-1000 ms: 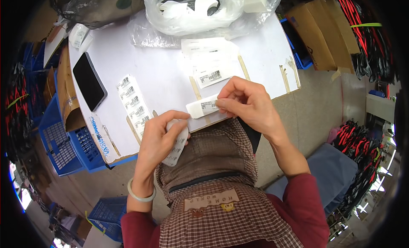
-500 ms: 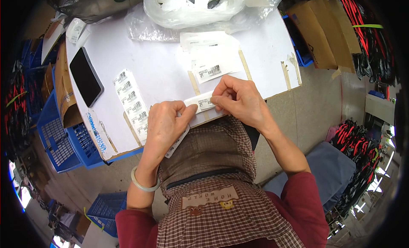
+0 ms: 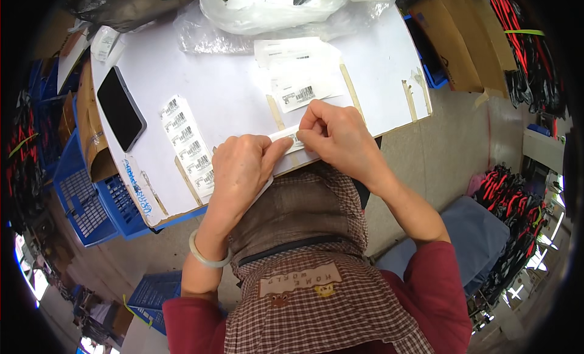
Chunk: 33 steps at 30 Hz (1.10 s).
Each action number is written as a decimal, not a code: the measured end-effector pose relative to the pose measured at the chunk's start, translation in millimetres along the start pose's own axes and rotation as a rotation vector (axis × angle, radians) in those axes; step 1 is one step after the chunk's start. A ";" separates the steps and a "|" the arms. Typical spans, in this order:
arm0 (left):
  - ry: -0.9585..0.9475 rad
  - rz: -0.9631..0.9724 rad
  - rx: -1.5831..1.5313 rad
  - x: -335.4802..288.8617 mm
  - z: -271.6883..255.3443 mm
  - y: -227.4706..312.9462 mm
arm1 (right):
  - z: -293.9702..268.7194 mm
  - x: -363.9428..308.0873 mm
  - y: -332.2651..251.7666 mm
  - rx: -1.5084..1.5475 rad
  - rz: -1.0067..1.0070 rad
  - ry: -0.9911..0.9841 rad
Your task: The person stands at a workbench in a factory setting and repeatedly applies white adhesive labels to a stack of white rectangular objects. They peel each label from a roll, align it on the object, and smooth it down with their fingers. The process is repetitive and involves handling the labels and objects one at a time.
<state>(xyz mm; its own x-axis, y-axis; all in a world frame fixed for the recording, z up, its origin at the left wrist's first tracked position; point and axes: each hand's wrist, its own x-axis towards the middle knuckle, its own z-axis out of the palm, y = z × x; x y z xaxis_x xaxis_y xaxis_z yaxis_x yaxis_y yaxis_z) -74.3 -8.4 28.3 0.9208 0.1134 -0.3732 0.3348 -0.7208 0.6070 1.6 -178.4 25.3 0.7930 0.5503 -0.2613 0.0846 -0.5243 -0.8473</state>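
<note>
At the table's near edge, a narrow white strip with a barcode label (image 3: 296,142) lies between my hands. My left hand (image 3: 244,168) is closed on the strip's left part, thumb and forefinger pinched together. A white edge of paper pokes out beneath that hand. My right hand (image 3: 336,133) pinches at the label's right end, its fingertips covering part of it. Left of my hands, a long strip of barcode labels (image 3: 187,144) lies flat. Beyond them is a loose pile of white label sheets (image 3: 295,65), the nearest one with a barcode.
A black phone (image 3: 122,109) lies at the left of the white tabletop (image 3: 219,80). Clear plastic bags (image 3: 274,16) cover the far edge. Blue crates (image 3: 85,196) stand at left, a cardboard box (image 3: 462,43) at right. Black and red goods (image 3: 502,196) hang beyond a grey-blue cover.
Both hands have shifted slightly up and come closer together over the strip. Less of the label shows between them, and the white strip below my left hand is more hidden.
</note>
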 end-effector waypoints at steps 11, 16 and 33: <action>0.108 0.013 0.084 52.4 -26.2 6.7 | -13.8 52.3 8.0 -0.420 -0.209 0.219; -0.032 -0.079 0.093 65.0 -25.6 11.5 | -19.2 56.5 2.2 -0.451 -0.135 0.169; -0.007 0.010 0.112 76.4 -28.3 11.8 | -35.7 58.2 -8.4 -0.602 -0.034 0.158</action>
<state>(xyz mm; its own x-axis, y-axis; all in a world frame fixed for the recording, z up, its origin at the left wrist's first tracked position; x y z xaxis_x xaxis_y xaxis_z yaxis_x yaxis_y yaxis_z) 5.7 11.1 26.8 0.9224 0.1010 -0.3728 0.3005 -0.7939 0.5285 68.6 -165.1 33.7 0.8595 0.4949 -0.1282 0.4003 -0.8075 -0.4332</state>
